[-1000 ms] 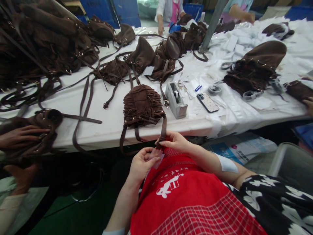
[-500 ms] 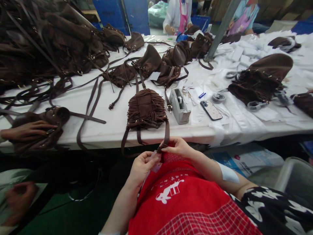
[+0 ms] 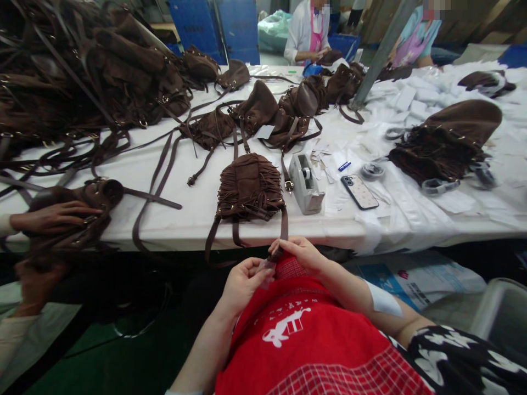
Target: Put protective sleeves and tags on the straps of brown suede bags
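Observation:
A brown fringed bag (image 3: 248,186) lies at the near edge of the white table (image 3: 185,208), its straps hanging over the edge. My right hand (image 3: 300,253) pinches the end of one brown strap (image 3: 282,233) just above my red apron. My left hand (image 3: 244,281) is closed on a small clear piece, like tape or a tag (image 3: 265,269), held against that strap end. Both hands meet below the table edge.
A grey tape dispenser (image 3: 305,184) and a phone (image 3: 359,192) lie right of the bag. Heaps of brown bags (image 3: 82,82) fill the left and back. Another person's hand (image 3: 53,216) rests on a bag at left. Two people work at the far side.
My hands have stayed together at the strap end; the fingers shifted slightly. The view has tilted up a little. The person's hand at left stays on its bag.

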The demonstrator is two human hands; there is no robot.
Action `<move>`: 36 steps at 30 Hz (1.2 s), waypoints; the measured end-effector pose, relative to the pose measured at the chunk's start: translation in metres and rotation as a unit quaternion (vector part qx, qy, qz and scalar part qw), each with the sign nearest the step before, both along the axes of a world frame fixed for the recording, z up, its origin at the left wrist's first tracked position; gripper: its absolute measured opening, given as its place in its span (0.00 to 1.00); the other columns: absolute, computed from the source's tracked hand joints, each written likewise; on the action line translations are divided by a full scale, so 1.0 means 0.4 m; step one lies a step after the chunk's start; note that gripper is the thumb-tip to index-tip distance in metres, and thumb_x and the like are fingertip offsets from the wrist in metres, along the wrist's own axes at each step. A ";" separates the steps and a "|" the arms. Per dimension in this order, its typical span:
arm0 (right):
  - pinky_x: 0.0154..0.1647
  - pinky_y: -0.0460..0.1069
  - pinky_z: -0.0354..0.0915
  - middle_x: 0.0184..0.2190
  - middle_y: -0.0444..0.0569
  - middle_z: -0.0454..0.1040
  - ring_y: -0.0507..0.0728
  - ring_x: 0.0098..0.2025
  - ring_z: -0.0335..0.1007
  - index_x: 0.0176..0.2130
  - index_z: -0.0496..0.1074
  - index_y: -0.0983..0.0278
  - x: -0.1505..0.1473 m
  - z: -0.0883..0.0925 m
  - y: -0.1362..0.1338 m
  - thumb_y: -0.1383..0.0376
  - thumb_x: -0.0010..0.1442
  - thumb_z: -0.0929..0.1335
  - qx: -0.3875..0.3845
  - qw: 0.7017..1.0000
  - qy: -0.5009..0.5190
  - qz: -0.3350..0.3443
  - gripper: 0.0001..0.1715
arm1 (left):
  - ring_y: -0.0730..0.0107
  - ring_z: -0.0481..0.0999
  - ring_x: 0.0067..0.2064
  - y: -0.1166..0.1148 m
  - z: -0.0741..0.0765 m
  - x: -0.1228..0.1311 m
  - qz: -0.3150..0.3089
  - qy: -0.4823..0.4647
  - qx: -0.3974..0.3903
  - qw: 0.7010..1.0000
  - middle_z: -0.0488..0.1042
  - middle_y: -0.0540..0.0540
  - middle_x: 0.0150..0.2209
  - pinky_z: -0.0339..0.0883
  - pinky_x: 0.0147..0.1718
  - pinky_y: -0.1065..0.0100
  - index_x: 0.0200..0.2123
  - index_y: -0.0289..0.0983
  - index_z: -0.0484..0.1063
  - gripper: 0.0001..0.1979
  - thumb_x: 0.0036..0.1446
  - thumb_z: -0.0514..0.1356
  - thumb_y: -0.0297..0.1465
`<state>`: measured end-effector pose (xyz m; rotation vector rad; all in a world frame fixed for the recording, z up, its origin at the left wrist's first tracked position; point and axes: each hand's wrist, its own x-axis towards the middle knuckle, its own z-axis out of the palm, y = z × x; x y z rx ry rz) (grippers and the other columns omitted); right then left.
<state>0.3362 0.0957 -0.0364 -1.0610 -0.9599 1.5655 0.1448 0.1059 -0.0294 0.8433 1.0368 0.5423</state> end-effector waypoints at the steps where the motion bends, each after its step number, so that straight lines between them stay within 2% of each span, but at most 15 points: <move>1: 0.41 0.49 0.66 0.31 0.50 0.78 0.53 0.34 0.72 0.35 0.78 0.67 0.002 -0.002 0.000 0.50 0.58 0.68 -0.004 1.000 0.005 -0.002 0.22 | 0.68 0.79 0.28 0.000 -0.003 0.000 0.000 -0.003 -0.008 1.000 0.80 0.44 0.29 0.71 0.28 0.71 0.34 0.33 0.73 0.19 0.40 0.72 0.37; 6: 0.39 0.48 0.66 0.32 0.50 0.78 0.53 0.33 0.71 0.34 0.78 0.67 0.011 -0.001 0.004 0.51 0.56 0.70 -0.008 1.000 0.006 -0.001 0.21 | 0.68 0.79 0.27 0.000 -0.017 0.001 0.016 -0.022 -0.048 0.998 0.80 0.44 0.28 0.73 0.31 0.68 0.33 0.33 0.73 0.20 0.40 0.72 0.39; 14: 0.38 0.48 0.66 0.30 0.49 0.78 0.53 0.32 0.72 0.36 0.78 0.68 0.015 0.006 0.018 0.51 0.54 0.71 -0.017 0.999 -0.018 0.035 0.22 | 0.65 0.80 0.29 0.009 -0.004 0.004 -0.019 -0.008 -0.032 0.999 0.81 0.41 0.31 0.73 0.30 0.68 0.33 0.33 0.73 0.21 0.40 0.72 0.41; 21: 0.38 0.48 0.66 0.31 0.50 0.77 0.54 0.33 0.71 0.34 0.78 0.67 0.017 0.005 0.018 0.51 0.54 0.71 0.008 0.999 -0.035 -0.015 0.21 | 0.68 0.79 0.28 0.009 -0.010 0.002 -0.002 -0.004 -0.026 1.000 0.81 0.42 0.30 0.72 0.31 0.69 0.34 0.33 0.74 0.19 0.44 0.70 0.41; 28: 0.39 0.48 0.66 0.33 0.49 0.77 0.53 0.34 0.71 0.35 0.78 0.67 0.034 0.003 0.021 0.51 0.55 0.70 0.020 0.999 -0.029 0.033 0.21 | 0.68 0.78 0.27 0.004 -0.019 0.004 -0.028 -0.017 -0.048 0.998 0.81 0.41 0.28 0.71 0.28 0.70 0.32 0.33 0.74 0.19 0.45 0.69 0.42; 32: 0.39 0.48 0.66 0.34 0.50 0.76 0.53 0.34 0.71 0.36 0.78 0.67 0.038 0.007 0.023 0.52 0.57 0.69 0.028 0.998 -0.035 0.049 0.20 | 0.68 0.79 0.27 -0.002 -0.023 0.006 -0.035 -0.043 -0.056 0.997 0.80 0.41 0.28 0.71 0.28 0.71 0.32 0.32 0.75 0.18 0.48 0.68 0.42; 36: 0.40 0.48 0.67 0.37 0.52 0.76 0.54 0.36 0.71 0.34 0.78 0.67 0.041 0.012 0.022 0.52 0.57 0.69 0.052 0.996 -0.059 0.051 0.21 | 0.68 0.80 0.30 -0.013 -0.030 0.006 0.004 -0.100 -0.103 0.990 0.81 0.40 0.32 0.73 0.33 0.70 0.36 0.33 0.75 0.15 0.50 0.68 0.39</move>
